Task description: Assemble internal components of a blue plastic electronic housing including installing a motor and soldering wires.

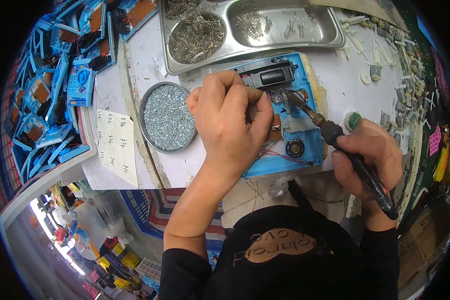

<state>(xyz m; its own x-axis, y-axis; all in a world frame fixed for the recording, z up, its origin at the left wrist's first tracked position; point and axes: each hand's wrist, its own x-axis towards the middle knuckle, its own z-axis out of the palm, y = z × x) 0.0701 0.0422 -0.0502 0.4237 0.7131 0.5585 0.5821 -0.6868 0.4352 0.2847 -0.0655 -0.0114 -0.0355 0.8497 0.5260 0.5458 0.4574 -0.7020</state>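
A blue plastic casing point(311, 139) lies open-side up on the table before me, with wires, a brown board and a small round black speaker point(294, 148) in it. My left hand point(230, 117) is over the casing's left side, thumb and fingers pinched together near the wiring. What they hold is hidden. My right hand point(369, 159) grips a soldering iron point(331, 131) by its black handle. The iron's metal end reaches over the middle of the casing, close to my left fingertips; whether it touches anything I cannot tell.
A round dish point(144, 127) of small screws stands left of my left hand. Behind lies a steel tray point(290, 44) with springs. Blue casings point(50, 95) are heaped at far left. A paper sheet point(116, 147), a green roll point(352, 119) and several small motors point(375, 72) surround the work.
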